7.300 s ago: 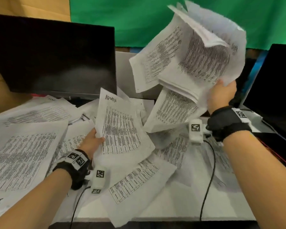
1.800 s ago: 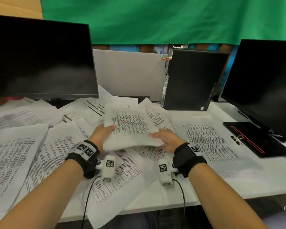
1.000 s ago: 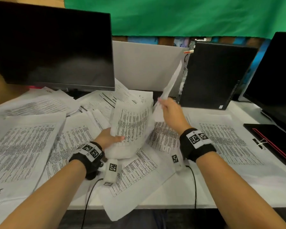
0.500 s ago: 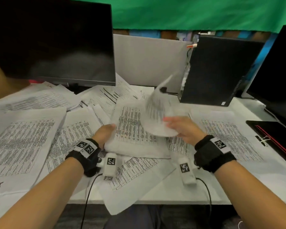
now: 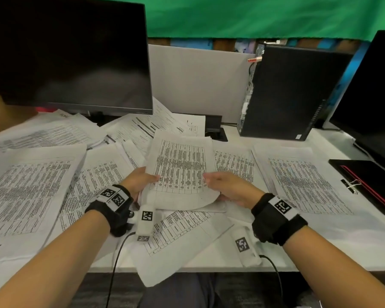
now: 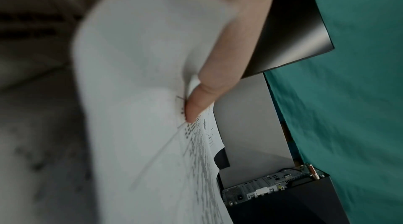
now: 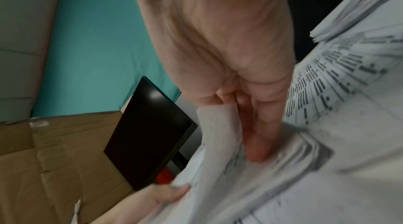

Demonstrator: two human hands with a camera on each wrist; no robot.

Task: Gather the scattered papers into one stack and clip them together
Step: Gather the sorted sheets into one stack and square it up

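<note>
A stack of printed papers (image 5: 180, 170) is held just above the desk at the centre. My left hand (image 5: 142, 180) grips its left edge, thumb (image 6: 202, 96) pressed on the top sheet (image 6: 135, 90). My right hand (image 5: 222, 185) holds the right edge, thumb on top, with fingers (image 7: 259, 133) slid in among the sheets (image 7: 327, 158). Loose printed sheets lie on the left (image 5: 27, 192), at the back (image 5: 142, 127), in front (image 5: 182, 236) and on the right (image 5: 302, 181). A black binder clip (image 5: 350, 185) lies at the right, by a black pad.
A dark monitor (image 5: 71, 52) stands at the back left and a black computer case (image 5: 285, 92) at the back right. A second monitor (image 5: 373, 90) and a black pad with a red outline (image 5: 369, 183) are on the right. The front sheet overhangs the desk edge (image 5: 231, 268).
One second ago my right hand held a single sheet up; it has laid it on the stack and now holds the stack's right edge. My left hand keeps its grip.
</note>
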